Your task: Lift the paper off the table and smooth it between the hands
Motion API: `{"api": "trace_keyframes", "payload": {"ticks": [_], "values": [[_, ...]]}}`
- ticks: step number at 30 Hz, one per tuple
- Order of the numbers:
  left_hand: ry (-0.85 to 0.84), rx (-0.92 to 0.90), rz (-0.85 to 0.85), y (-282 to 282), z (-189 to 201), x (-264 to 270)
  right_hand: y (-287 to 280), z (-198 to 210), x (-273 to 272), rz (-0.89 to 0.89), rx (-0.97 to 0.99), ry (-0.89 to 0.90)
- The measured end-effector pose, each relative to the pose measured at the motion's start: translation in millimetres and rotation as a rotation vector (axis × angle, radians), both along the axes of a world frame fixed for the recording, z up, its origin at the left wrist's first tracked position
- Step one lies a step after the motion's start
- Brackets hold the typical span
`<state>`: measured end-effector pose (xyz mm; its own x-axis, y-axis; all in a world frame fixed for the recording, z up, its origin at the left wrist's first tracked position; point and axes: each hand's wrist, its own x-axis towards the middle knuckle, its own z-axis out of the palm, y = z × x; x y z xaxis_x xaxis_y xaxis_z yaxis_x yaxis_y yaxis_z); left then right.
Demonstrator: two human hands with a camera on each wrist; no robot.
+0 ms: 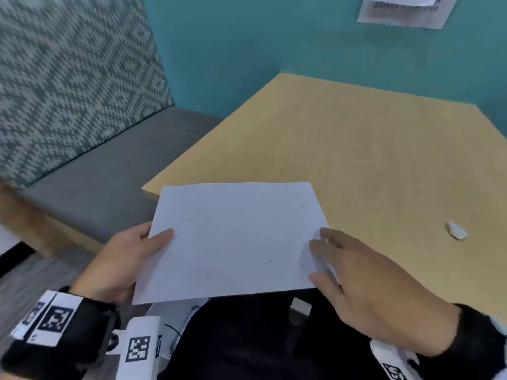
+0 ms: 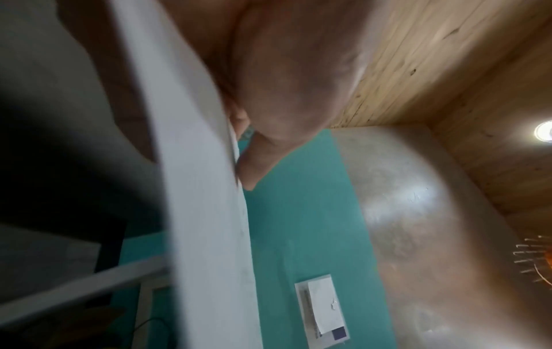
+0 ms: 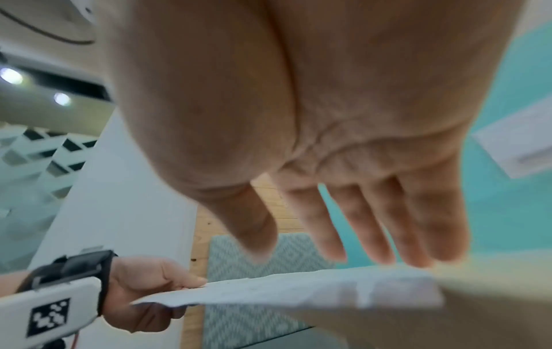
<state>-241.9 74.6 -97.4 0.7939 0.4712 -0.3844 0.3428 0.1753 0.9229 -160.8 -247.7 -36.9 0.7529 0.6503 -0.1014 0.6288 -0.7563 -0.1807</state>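
So I've got the sheet of paper up off the table, floating over the near corner and my lap, long side running left to right between my hands. My left hand is the one actually holding it: thumb lying on top at the left edge, the other fingers tucked underneath, a proper pinch. My right hand is just beside the right edge, fingers straight and a bit spread, hanging right above the sheet. From the right wrist view they look a hair off the surface, though the head view makes the tips look like they're brushing the corner, so honestly I can't say for sure. Either way it isn't gripping anything. The paper lies to the left of and just under that open hand, so the right edge is the closest bit to grab. There's a little white scrap sitting on the table off to the right, well away from everything.
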Motion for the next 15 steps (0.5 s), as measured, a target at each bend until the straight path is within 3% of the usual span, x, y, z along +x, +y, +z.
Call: {"api": "trace_keyframes", "payload": {"ticks": [3,6,8,11,15], "values": [[-0.032,-0.015,0.015,6.8,1.9,-21.8,-1.0,-6.7,-19.3,-0.273,0.324,0.068],[-0.03,-0.051,0.058,14.2,-1.0,-49.3,-12.9,-30.6,-22.0,-0.448,0.366,0.371],[-0.02,-0.064,0.052,17.3,-2.6,-69.0,-14.4,-48.8,-16.2,-0.461,0.419,0.663],[-0.002,-0.077,0.035,18.1,-6.9,-96.2,2.4,-61.4,-6.9,-0.406,0.691,1.149],[0.003,-0.066,0.089,12.2,-12.4,-124.5,36.9,-75.9,4.6,-0.32,0.852,1.405]]}}
